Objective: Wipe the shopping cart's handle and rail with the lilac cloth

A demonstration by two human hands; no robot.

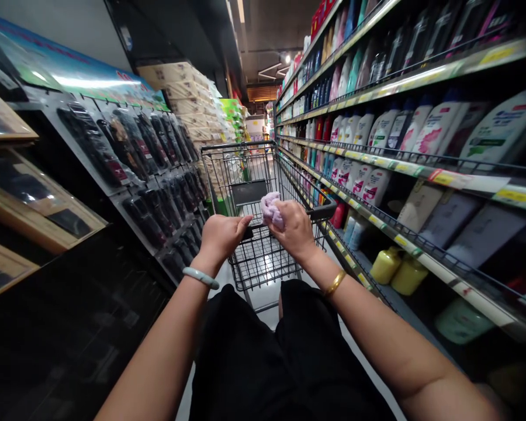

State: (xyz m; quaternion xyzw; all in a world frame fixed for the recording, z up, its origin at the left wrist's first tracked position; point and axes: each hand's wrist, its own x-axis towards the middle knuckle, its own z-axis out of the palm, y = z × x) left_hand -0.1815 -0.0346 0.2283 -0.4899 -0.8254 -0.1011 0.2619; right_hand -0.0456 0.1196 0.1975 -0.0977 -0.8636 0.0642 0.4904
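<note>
A black wire shopping cart stands in front of me, and nothing shows inside its basket. My left hand is closed around the left part of the cart's handle, its thumb pointing right. A crumpled light purple cloth is bunched in my right hand, whose fingers are wrapped round it over the handle. A pale bracelet circles my left wrist and a gold-coloured one my right.
Shelves of bottles line the right side, with price-tag edges close to the cart. On the left hang packaged dark items beside boxed goods. Stacked cartons stand farther ahead along the aisle.
</note>
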